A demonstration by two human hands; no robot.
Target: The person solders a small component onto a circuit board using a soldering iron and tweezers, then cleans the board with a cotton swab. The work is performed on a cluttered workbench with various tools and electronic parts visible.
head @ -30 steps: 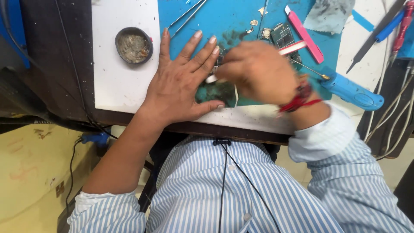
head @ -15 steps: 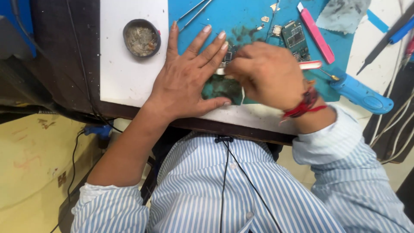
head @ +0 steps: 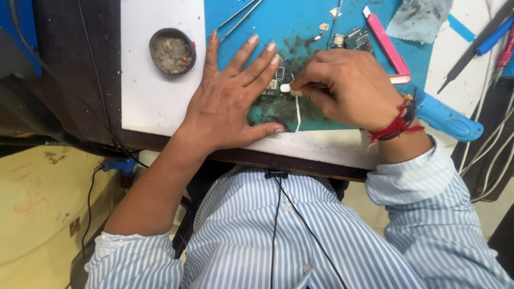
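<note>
My left hand [head: 227, 101] lies flat on the blue work mat [head: 289, 32], fingers spread, its fingertips pressing down a small dark circuit board [head: 278, 80]. My right hand [head: 348, 88] is closed around a thin white-tipped tool [head: 286, 87] whose tip touches the board beside my left fingertips. A red thread band is tied around my right wrist. Most of the tool is hidden inside my fist. Dark smudges stain the mat around the board.
A round tin of brownish paste [head: 172, 51] sits on the white sheet at left. Tweezers [head: 238, 18], a pink tool [head: 386, 45], another small board [head: 357, 38], a grey cloth [head: 417, 18] and a blue-handled tool [head: 444, 118] lie around. Cables hang at right.
My right hand has shifted slightly left and down over the board, with the white tool tip now showing. The left hand stays pressed flat; the camera view has moved a little.
</note>
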